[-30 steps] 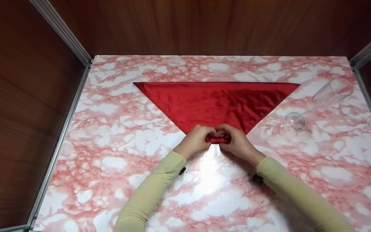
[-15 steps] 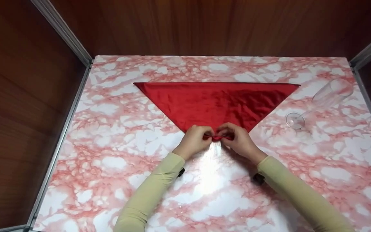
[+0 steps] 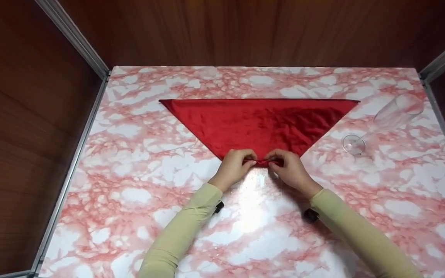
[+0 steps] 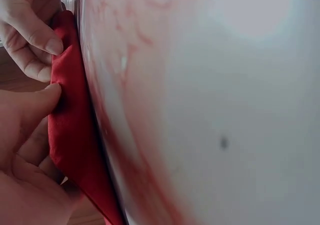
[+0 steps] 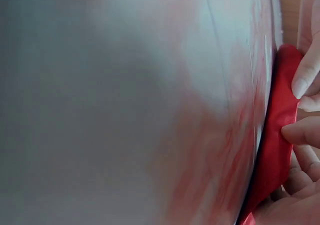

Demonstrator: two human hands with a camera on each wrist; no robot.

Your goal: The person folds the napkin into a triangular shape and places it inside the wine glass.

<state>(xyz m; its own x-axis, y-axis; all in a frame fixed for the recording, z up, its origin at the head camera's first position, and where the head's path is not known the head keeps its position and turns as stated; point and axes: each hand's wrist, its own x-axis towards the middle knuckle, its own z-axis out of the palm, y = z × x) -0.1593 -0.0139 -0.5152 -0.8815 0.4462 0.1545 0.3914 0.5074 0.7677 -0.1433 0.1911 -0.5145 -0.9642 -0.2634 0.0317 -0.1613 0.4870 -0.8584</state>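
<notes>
A shiny red cloth (image 3: 238, 123) lies on the table, its long straight edge at the back and its sides narrowing toward me. At the near end my left hand (image 3: 233, 166) pinches the folded edge between thumb and fingers. Just to its right, my right hand (image 3: 290, 168) pinches the same edge, a small gap of red fabric between the two. In the left wrist view the folded edge (image 4: 75, 120) stands as a raised band, with the left thumb pressed against it. The right wrist view shows the right thumb on that band (image 5: 277, 140) too.
A clear stemmed glass (image 3: 394, 114) is at the right, its round foot (image 3: 354, 144) nearer the cloth. Red-and-white marbled tabletop (image 3: 137, 216) surrounds the cloth. Dark wood panels (image 3: 245, 34) with metal edging (image 3: 77, 38) rise at the back and sides.
Both hands have spread slightly apart along the near edge. The small roll of cloth between them has flattened into a wider fold. The glass has stayed put.
</notes>
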